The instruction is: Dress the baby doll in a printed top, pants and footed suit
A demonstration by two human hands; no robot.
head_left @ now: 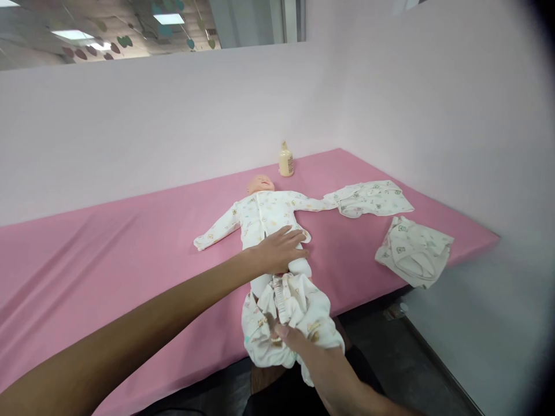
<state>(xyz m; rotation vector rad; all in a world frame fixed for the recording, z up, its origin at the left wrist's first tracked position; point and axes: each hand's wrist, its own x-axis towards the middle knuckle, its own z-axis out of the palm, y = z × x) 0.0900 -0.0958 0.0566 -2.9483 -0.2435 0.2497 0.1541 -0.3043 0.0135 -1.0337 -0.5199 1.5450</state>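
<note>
A baby doll [261,184] lies on its back, head toward the wall, arms stretched out to both sides. It wears a white printed long-sleeved top [271,211]. My left hand [280,249] rests across the doll's lower body, fingers extended. Around the doll's lower legs is a bunched pair of white printed baby pants [318,309], partly hanging over the table's front edge. My right hand [299,344] grips the pants' near side between thumb and fingers. The feet are hidden in the cloth.
The table has a pink cover [143,248] and stands against white walls. A cream pump bottle [286,162] is behind the doll's head. To the right lie a spread printed garment [373,198], touching the doll's sleeve, and a folded printed garment [414,251] at the front edge.
</note>
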